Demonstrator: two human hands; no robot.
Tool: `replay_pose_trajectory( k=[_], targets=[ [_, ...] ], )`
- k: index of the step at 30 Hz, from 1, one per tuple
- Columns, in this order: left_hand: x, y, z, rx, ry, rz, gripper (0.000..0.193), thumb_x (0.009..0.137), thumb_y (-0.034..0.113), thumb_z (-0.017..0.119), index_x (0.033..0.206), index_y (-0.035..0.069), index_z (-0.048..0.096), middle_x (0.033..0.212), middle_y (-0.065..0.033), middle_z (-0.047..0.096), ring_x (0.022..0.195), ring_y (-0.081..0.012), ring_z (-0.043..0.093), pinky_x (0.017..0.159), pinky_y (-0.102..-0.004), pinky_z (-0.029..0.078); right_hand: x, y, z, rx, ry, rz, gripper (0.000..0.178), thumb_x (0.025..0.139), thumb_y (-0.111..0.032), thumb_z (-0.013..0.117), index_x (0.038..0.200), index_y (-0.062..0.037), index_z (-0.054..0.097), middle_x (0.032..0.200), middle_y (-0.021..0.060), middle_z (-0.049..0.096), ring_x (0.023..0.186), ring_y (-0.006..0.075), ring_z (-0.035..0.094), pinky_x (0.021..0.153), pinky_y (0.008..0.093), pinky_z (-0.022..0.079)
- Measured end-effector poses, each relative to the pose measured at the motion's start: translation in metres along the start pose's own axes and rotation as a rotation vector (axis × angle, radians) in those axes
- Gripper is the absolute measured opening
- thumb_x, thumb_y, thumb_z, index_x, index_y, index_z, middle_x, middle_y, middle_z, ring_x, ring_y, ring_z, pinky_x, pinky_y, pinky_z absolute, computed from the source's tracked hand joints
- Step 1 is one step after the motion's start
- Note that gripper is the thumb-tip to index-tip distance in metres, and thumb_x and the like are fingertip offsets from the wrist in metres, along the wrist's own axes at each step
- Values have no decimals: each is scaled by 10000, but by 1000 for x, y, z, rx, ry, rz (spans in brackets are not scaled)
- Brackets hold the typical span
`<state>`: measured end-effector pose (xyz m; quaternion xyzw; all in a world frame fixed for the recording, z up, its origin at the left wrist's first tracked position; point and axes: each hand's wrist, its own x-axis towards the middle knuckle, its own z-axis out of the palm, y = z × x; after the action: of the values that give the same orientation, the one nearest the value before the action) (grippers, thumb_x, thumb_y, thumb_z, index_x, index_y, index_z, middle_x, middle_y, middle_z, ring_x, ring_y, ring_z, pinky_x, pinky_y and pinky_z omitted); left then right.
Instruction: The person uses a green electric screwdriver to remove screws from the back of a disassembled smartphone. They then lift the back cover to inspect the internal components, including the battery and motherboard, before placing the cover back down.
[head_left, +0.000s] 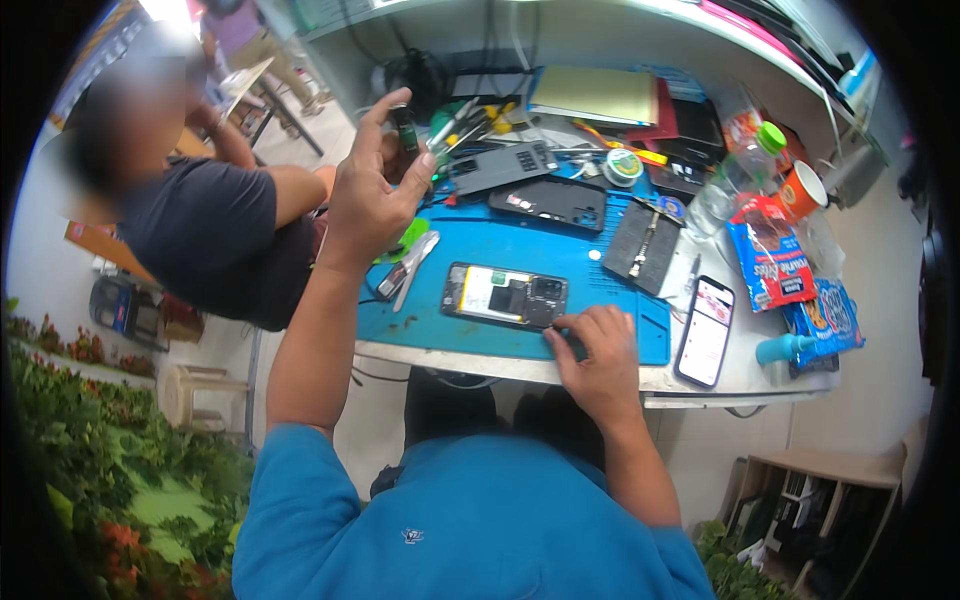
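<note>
A phone with its back off (pixel 503 296) lies on the blue work mat (pixel 610 340), its pale battery and dark inner parts showing. My left hand (pixel 375 195) is raised above the far left of the mat. Between its thumb and fingers is a small dark piece with a greenish tint (pixel 404 128), whose kind I cannot make out. At the phone's lower right corner, my right hand (pixel 598 350) rests on the mat's near edge with fingers bent. Its thumb and index fingertip are close together by the corner; whether they pinch something small is too fine to tell.
Behind the phone lie a black phone frame (pixel 548 203), a grey back cover (pixel 503 165) and a metal clamp holder (pixel 643 245). At right are a lit phone (pixel 705 332), a clear bottle (pixel 735 190), snack packets (pixel 775 255) and a paper cup (pixel 800 190). A person (pixel 210 220) sits at left.
</note>
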<state>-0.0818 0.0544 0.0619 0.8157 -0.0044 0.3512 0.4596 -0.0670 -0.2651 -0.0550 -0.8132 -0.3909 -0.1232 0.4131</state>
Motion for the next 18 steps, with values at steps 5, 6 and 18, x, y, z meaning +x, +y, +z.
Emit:
replay_pose_trajectory(
  k=[5, 6, 18],
  targets=[
    [-27, -5, -74, 474, -272, -283, 324, 1020, 125, 757, 1316, -5, 781, 947, -76, 700, 844, -133, 617, 751, -322, 485, 0, -2, 1, -7, 0, 3, 169, 896, -107, 898, 1010, -84, 776, 930, 68, 691, 924, 290, 637, 858, 443, 444],
    [-33, 1, -80, 561, -327, -362, 307, 1012, 136, 776, 1281, -13, 790, 931, -101, 709, 830, -157, 630, 756, -335, 499, -1, -1, 1, -2, 4, 3, 171, 897, -102, 899, 1015, -85, 776, 920, 65, 690, 910, 280, 637, 855, 438, 440],
    [-114, -22, -137, 599, -337, -493, 457, 926, 359, 935, 1119, -45, 840, 917, -223, 785, 824, -302, 753, 794, -426, 574, 1, -7, 3, -40, 16, -29, 193, 897, -112, 904, 1042, -69, 784, 907, 63, 692, 893, 258, 638, 843, 423, 435]
  ],
)
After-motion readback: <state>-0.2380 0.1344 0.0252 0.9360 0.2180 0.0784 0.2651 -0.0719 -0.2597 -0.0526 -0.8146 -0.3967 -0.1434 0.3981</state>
